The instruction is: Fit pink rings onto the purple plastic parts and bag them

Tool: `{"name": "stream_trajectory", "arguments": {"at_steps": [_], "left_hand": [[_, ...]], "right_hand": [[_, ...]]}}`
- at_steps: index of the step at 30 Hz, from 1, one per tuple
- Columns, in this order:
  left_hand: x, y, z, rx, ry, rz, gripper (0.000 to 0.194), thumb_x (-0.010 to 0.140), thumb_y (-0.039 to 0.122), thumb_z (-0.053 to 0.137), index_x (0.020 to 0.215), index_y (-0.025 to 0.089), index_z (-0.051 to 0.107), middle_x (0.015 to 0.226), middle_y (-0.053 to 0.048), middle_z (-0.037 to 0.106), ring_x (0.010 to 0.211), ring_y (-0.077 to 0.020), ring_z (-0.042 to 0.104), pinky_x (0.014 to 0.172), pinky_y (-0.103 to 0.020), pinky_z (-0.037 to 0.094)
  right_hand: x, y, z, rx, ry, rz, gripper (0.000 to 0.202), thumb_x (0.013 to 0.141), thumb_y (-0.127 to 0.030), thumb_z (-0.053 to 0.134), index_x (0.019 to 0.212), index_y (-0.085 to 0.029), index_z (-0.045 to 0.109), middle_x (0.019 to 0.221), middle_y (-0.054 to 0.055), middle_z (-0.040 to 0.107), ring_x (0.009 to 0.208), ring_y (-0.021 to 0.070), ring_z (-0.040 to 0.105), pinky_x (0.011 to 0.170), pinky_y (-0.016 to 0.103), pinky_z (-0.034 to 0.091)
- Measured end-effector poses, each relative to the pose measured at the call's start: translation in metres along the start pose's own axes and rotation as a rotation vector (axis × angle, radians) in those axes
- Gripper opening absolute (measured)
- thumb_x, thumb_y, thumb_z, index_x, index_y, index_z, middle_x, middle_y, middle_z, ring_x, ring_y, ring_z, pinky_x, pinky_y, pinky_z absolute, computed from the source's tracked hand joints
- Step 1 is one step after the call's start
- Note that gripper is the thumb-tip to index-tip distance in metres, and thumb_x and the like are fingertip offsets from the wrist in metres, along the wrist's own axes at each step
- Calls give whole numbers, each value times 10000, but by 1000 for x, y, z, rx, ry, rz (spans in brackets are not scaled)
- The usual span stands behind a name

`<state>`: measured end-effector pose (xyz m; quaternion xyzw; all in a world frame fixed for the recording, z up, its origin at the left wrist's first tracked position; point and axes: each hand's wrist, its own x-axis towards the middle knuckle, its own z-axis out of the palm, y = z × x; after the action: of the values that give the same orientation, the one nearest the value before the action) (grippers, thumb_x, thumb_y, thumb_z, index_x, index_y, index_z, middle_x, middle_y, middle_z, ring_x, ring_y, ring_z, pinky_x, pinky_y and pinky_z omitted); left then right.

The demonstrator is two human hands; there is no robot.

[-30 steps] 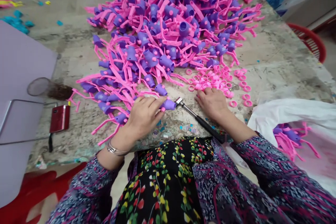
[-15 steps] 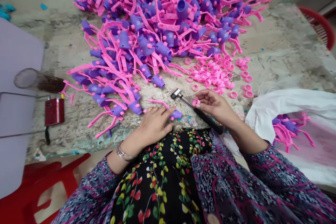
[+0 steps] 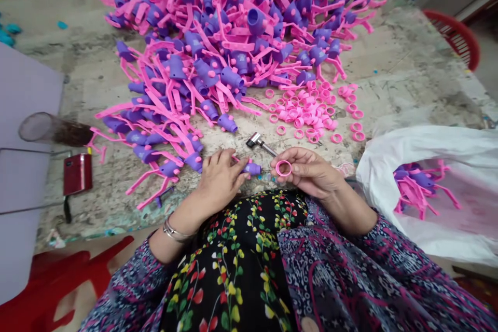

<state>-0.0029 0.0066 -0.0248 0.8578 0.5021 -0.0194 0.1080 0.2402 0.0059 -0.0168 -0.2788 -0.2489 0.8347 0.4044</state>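
Note:
My left hand [image 3: 220, 176] lies over a purple plastic toy body with pink limbs [image 3: 252, 168] at the table's near edge, holding it down. The toy's narrow purple end sticks out to the right, and the palm hides most of the rest. My right hand [image 3: 307, 170] pinches a pink plastic ring [image 3: 283, 167] between thumb and fingers, a short gap from that purple end. A hammer [image 3: 254, 140] rests behind the right hand, which covers its handle. Many loose pink rings [image 3: 307, 111] lie spread beyond it.
A big pile of purple and pink toy bodies [image 3: 241, 62] covers the table's middle. At the right stands a white plastic bag [image 3: 373, 155] with similar pieces inside. On the left are a clear cup [image 3: 39, 127] with dark contents and a red box-shaped device [image 3: 77, 174].
My right hand has moved left and slightly down with the pink ring, turning its opening towards me and covering the hammer's handle. My left hand stays over the toy body.

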Motion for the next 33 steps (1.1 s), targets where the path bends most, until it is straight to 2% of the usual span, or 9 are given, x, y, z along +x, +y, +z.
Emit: {"name": "stream_trajectory", "arguments": {"at_steps": [4,10,13,17,20,24,28,31,33], "left_hand": [[0,-2,5,-49,-4,-3,379,965,367,421,1291,300,604,1196,-121,577,1039,-303,528,844,-441,406],[-5,-3,13,-120,167,-152,455,881,470,578,1234,190,639,1083,-147,598,998,-304,555,819,-419,430],[-7,-4,16,-212,127,-164,409,886,462,581,1191,200,658,960,-94,671,916,-272,611,780,-390,439],[-7,-1,18,-407,43,-197,363,901,388,576,1203,201,648,880,-56,719,797,-220,652,730,-343,467],[-5,3,18,-461,37,-229,357,893,361,581,1201,192,642,923,-62,724,812,-220,663,728,-340,490],[-4,6,18,-438,24,-150,383,905,364,556,1245,194,603,1023,-77,686,903,-226,650,776,-350,506],[-4,6,21,-384,10,-93,410,916,395,527,1267,190,580,1054,-91,658,931,-240,642,786,-367,514],[-5,5,25,-362,4,-82,420,920,394,513,1277,181,571,1053,-98,660,917,-250,641,783,-383,512],[-6,4,27,-413,23,-106,413,907,391,532,1258,180,584,1027,-91,681,886,-243,646,779,-380,510]], "right_hand": [[-2,-1,3,40,-64,22,197,749,-217,795,929,-189,720,955,45,762,823,189,749,666,276,636],[-4,-1,7,-17,-60,-3,215,725,-236,817,913,-179,733,961,38,755,746,146,741,664,241,627],[-3,-2,11,-37,-68,-24,202,718,-237,822,898,-189,744,969,30,757,696,107,726,672,200,609],[-2,-2,13,-32,-77,-34,188,719,-215,819,892,-198,750,979,23,757,747,102,722,717,203,605],[-1,0,11,-27,-80,-40,208,714,-205,822,908,-194,747,984,23,756,753,95,719,728,193,600],[1,4,9,19,-63,-20,272,729,-203,810,983,-181,717,936,28,756,751,112,727,717,210,608],[7,8,6,167,10,-8,240,809,-216,733,1033,-160,668,900,37,752,761,144,742,709,237,619],[15,10,5,278,121,-13,133,925,-181,556,1033,-149,627,870,59,760,747,141,743,696,230,617],[17,10,5,323,187,-12,197,980,-156,413,1031,-154,603,843,60,761,714,130,738,679,228,614]]}}
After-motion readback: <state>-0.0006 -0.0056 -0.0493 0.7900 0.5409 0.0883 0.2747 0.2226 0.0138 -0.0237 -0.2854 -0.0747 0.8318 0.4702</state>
